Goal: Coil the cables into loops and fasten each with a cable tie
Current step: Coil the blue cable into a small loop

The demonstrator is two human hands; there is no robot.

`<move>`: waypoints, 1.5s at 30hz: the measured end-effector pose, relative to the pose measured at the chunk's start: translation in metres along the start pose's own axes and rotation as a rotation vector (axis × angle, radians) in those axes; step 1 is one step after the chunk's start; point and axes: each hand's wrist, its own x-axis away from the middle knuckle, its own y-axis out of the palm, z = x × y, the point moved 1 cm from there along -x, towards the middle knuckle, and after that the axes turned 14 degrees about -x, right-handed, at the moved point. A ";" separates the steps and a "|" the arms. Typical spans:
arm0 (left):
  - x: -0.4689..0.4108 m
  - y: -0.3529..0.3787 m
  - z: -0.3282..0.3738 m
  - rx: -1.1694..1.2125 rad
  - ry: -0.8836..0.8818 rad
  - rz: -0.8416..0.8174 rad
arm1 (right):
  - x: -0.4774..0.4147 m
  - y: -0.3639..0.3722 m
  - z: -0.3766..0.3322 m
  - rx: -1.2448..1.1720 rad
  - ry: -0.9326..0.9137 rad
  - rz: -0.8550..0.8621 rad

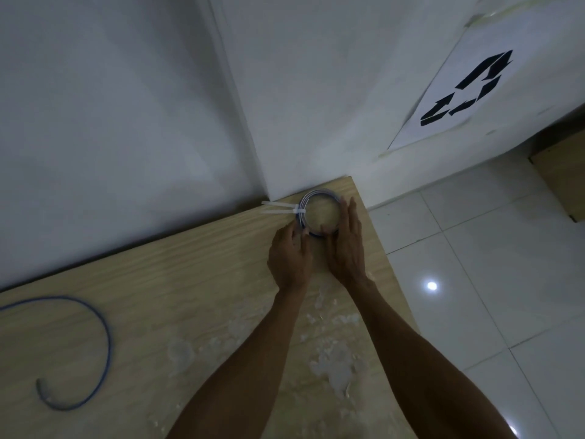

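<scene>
Coiled cable (318, 193) lies flat at the far right corner of the worktop (190, 280), close to where the wall meets the worktop's edge, and both hands are on it. The left hand (289, 258) is at the coil's near-left arc, and its fingers (302, 236) are curled in on the strands there, apparently pinching them, though blur hides the exact grip. The right hand (346, 248) lies along the right side of the ring with its fingers (351, 213) straight and close together against the rim, while the thumb reaches in toward the near arc. A white cable tie (278, 208) already wraps the coil's left side, just beyond the left hand. Its two tails point left, away from the ring and along the wall. This loop looks fastened, so I judge this coil's part of the task to be about done. A loose blue cable (106, 324) lies in an open curve well apart from the hands, toward the near left of the worktop. That puts it on the left hand's side, so the left hand has the shorter reach to it, and the right would have to cross the body.
</scene>
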 end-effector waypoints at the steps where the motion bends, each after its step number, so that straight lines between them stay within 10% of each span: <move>1: 0.005 -0.001 -0.012 -0.081 0.075 0.013 | 0.009 0.004 0.000 0.039 0.012 0.016; 10: 0.067 -0.058 -0.164 -0.455 0.368 -0.042 | 0.110 0.058 -0.019 0.472 0.148 -0.035; 19: 0.121 -0.168 -0.323 -0.722 0.093 -0.015 | 0.186 0.159 -0.077 0.578 0.080 -0.199; 30: 0.155 -0.236 -0.443 -0.550 0.253 -0.025 | 0.305 0.282 -0.145 0.617 0.006 -0.278; 45: 0.147 -0.274 -0.427 -0.136 0.321 0.034 | 0.309 0.303 -0.208 0.393 -0.201 -0.529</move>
